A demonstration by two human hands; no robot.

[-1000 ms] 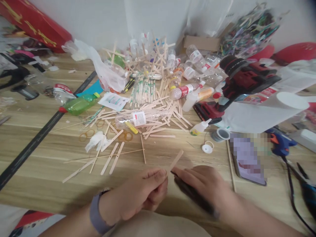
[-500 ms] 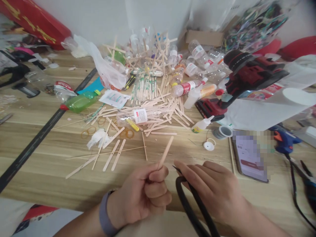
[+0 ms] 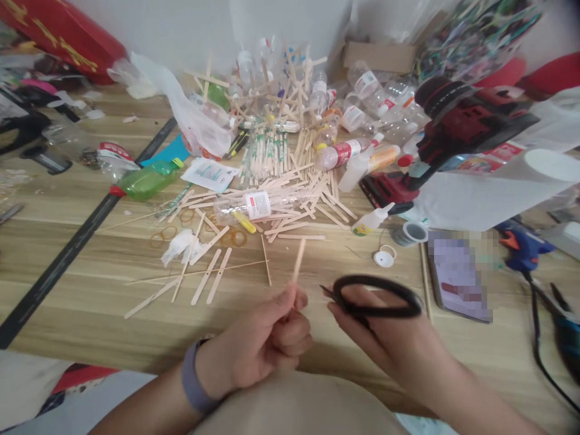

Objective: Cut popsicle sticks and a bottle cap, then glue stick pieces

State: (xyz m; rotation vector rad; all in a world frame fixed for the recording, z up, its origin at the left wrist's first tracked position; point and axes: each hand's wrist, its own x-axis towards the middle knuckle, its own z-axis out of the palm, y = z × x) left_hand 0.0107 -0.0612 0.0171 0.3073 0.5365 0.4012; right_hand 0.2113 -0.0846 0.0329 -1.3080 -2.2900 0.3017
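Observation:
My left hand is closed round a wooden craft stick, which stands up out of the fist with its upper end free. A pair of black-handled scissors is held in my right hand. Their large handle loop rises above my fingers, and a short dark tip points left towards the left fist without touching it. Most of the blades are hidden by the hand. Beyond my left hand, two loose craft sticks lie side by side near a crumpled white tissue.
A heap of craft sticks and plastic bottles covers the middle back. To the right are a red cordless drill, a small glue bottle, a phone and a blue glue gun. A long black strip crosses the left side.
The scissors have swung round in my right hand, from the handles hanging down towards me to a loop standing above the fingers. My left hand has tilted the craft stick more upright.

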